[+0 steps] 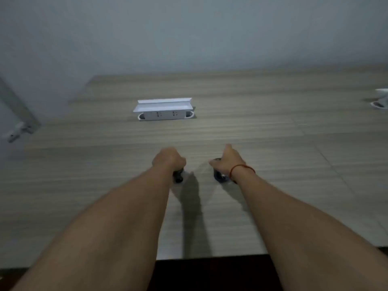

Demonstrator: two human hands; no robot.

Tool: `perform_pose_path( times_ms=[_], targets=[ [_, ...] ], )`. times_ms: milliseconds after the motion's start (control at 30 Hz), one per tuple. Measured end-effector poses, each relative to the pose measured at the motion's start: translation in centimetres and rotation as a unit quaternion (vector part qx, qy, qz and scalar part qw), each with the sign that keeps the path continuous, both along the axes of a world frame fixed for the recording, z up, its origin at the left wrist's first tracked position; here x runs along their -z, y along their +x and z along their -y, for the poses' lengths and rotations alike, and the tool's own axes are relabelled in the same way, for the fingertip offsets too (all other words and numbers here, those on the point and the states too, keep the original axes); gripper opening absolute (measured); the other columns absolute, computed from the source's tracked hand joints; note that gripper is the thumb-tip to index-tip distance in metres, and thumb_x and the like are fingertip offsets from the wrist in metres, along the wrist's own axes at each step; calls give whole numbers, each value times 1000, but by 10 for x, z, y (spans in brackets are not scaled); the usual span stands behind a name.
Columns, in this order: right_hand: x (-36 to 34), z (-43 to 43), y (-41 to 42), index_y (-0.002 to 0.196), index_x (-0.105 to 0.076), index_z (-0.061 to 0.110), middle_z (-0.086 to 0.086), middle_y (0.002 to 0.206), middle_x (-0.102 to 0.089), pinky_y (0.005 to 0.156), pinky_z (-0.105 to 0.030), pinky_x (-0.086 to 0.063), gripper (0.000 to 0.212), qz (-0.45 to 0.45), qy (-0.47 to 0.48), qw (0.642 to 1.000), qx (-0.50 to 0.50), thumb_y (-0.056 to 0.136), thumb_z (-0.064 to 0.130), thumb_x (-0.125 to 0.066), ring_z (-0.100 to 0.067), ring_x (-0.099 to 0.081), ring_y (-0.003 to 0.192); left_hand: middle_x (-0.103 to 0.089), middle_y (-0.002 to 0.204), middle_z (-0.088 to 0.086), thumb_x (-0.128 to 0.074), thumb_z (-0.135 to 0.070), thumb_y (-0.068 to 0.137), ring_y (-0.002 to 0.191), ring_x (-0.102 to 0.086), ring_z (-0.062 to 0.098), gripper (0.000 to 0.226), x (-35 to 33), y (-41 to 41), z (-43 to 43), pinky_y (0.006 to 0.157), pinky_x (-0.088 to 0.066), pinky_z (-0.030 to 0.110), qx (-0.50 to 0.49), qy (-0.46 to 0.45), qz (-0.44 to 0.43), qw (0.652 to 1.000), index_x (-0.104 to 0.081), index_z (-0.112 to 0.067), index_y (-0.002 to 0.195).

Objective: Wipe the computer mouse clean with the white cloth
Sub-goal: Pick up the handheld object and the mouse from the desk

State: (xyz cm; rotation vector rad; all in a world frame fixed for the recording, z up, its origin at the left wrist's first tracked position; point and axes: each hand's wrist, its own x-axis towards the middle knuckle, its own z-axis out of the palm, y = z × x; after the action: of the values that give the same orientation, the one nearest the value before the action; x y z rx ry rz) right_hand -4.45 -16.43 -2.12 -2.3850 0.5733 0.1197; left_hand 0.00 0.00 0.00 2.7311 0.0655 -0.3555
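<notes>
In front of the socket box (162,111), on the wooden surface (273,143), my left hand (169,159) grips a dark object; my right hand (227,160), fingers loosely spread, covers the computer mouse (220,175). No white cloth visible; best fetch it first.

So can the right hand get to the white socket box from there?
Probably yes. The bare desk between the right hand and the socket box has nothing in the way, but the hand rests on a dark object and would need to stretch forward.
</notes>
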Motion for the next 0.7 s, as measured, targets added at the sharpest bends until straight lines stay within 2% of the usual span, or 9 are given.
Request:
perform_pose_path(
  times_ms=[67, 133, 200, 300, 400, 567, 700],
  targets=[
    [22, -1, -3, 148, -17, 3, -18, 148, -39, 109, -45, -38, 105, 8, 11, 999, 34, 73, 46, -76, -36, -41, 134, -60, 128, 13, -55, -39, 90, 116, -58, 33, 43, 20, -4, -3, 87, -47, 33, -35, -5, 5, 999, -62, -9, 119],
    [47, -2, -5, 150, -9, 2, -19, 151, -35, 112, -43, -35, 116, 24, 25, 998, 58, 70, 46, -79, -36, -36, 139, -61, 132, 6, -55, -39, 86, 118, -58, 30, 36, 46, -5, -8, 93, -47, 31, -32, -30, 34, 998, -67, -23, 117],
    [70, -6, -4, 146, -18, 2, -20, 145, -42, 110, -42, -37, 108, 57, 2, 995, 83, 69, 45, -80, -36, -41, 134, -60, 132, 6, -55, -37, 86, 117, -57, 32, 32, 70, -5, -7, 93, -47, 32, -10, -39, 50, 998, -67, -27, 114],
    [95, -13, -3, 133, -35, 3, -19, 131, -53, 103, -40, -42, 81, 167, -32, 976, 133, 75, 43, -75, -35, -51, 122, -55, 134, 16, -57, -37, 89, 122, -54, 35, 49, 94, -4, -8, 96, -46, 37, -75, -43, 73, 994, -55, -7, 128],
    [110, -19, -6, 124, -43, 3, -18, 126, -56, 101, -40, -43, 65, 236, -34, 960, 146, 79, 41, -72, -34, -53, 118, -54, 133, 18, -52, -36, 93, 121, -53, 36, 50, 105, -2, -9, 94, -45, 38, -85, -46, 100, 990, -50, -2, 129],
    [126, -26, -26, 117, -50, 6, -15, 123, -60, 96, -39, -47, 58, 253, -36, 962, 96, 78, 41, -73, -33, -57, 114, -49, 137, 19, -50, -31, 96, 125, -50, 36, 46, 122, -20, -16, 97, -42, 39, -70, -63, 136, 986, -46, -1, 131],
    [124, -41, -64, 118, -53, 9, -11, 122, -61, 92, -38, -47, 61, 251, -40, 966, 44, 75, 48, -73, -32, -58, 112, -48, 138, 21, -44, -33, 99, 126, -48, 37, 47, 121, -56, -24, 97, -40, 39, -66, -119, 156, 978, -41, 1, 132]
  ],
)
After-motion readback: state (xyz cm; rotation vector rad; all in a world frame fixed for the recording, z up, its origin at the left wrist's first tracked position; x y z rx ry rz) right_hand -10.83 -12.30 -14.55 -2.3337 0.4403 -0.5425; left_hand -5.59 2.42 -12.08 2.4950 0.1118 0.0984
